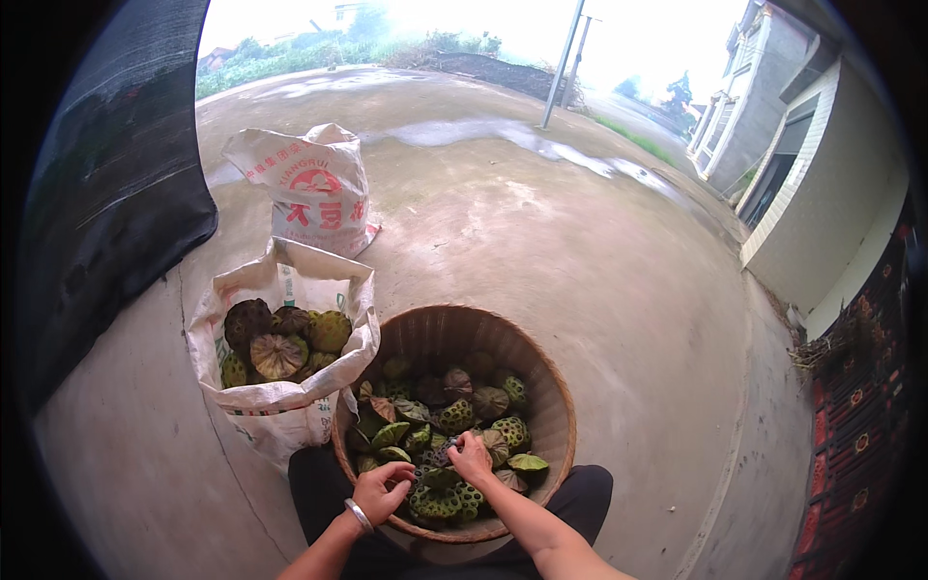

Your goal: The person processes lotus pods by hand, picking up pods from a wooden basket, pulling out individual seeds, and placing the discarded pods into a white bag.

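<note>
A round woven basket (pixel 547 384) stands between my knees, partly filled with green and brown lotus seed pods (pixel 455 417). My right hand (pixel 471 457) is over the middle of the pods, its fingertips bent together at a dark seed or pod; whether it grips anything is unclear. Over the basket's near left rim is my left hand (pixel 383 491), a silver bangle on its wrist, fingers curled beside the pods; a small dark thing lies near its fingertips, and I cannot tell if it is held. To the left, an open white woven sack (pixel 290 399) holds more lotus pods (pixel 279 355).
Behind the open sack stands another white woven sack (pixel 319 196) with red printing. A dark sheet (pixel 116 181) hangs at the left. Concrete ground (pixel 638 348) surrounds the basket. Farther off are a metal pole (pixel 564 65) and a building (pixel 826 181) at the right.
</note>
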`<state>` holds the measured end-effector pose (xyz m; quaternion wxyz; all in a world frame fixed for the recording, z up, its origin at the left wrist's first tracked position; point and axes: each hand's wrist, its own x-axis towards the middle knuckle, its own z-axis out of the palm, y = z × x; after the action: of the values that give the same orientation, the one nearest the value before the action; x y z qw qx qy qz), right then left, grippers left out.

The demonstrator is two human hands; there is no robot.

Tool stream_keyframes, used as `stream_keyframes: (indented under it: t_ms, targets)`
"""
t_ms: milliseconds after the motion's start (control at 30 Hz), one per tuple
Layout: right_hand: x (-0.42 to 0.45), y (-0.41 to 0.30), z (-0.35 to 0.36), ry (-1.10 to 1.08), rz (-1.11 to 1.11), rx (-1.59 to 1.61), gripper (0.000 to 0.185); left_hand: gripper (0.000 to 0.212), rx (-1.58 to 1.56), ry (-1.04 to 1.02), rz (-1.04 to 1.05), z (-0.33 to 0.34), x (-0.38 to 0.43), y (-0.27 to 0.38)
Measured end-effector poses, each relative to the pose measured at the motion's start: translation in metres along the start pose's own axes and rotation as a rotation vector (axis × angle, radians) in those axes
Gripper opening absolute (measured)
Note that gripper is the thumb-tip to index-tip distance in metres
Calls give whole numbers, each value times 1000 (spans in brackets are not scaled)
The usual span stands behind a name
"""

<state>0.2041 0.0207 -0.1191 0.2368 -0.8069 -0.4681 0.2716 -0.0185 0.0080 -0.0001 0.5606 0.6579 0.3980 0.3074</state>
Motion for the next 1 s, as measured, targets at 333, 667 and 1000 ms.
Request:
stream_keyframes:
  t_ms: [333, 667, 1000]
  targets:
    - [-88, -21, -44, 403, -382, 329, 21, 76, -591, -27, -586, 60, 29, -42]
    - [-124, -35, -62, 138, -224, 653, 26, 42, -658, 211, -115, 76, 16, -31]
    - [-114, -26, -70, -248, -115, 1062, 21, 48, -571, 196, -39, 67, 13, -13]
